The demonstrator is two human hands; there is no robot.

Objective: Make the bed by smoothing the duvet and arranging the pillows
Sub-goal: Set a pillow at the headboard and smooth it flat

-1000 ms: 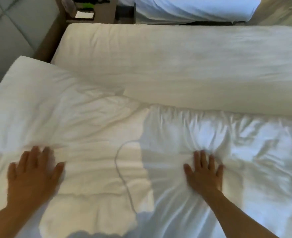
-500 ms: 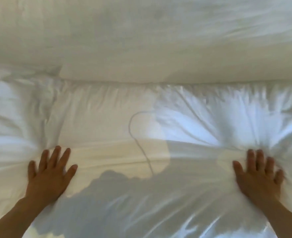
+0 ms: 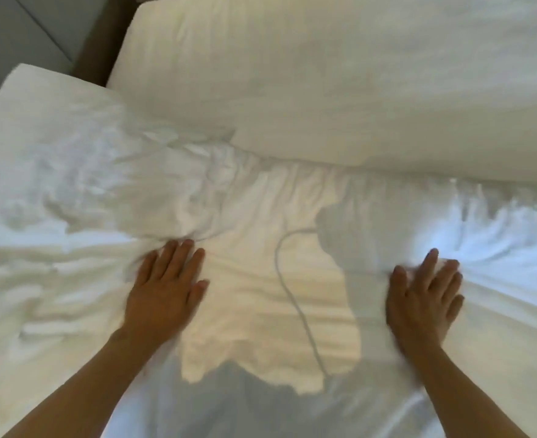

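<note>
A white duvet (image 3: 261, 305) covers the near part of the bed, creased and bunched toward the left and along its far edge. My left hand (image 3: 166, 286) lies flat on it left of centre, fingers straight and together, pressing the cloth. My right hand (image 3: 425, 298) presses flat on the duvet at the right, fingers spread, slightly blurred. Beyond the duvet's far edge a long white pillow (image 3: 340, 90) lies across the bed. My head's shadow falls between my hands.
A dark wooden headboard (image 3: 102, 52) and a grey padded wall panel (image 3: 23, 36) show at the top left. The duvet's left corner (image 3: 23, 90) reaches past the pillow's left end.
Both hands have slid over the duvet; my left hand now lies nearer the middle. The view has swung back left, showing the headboard and the duvet's corner again.
</note>
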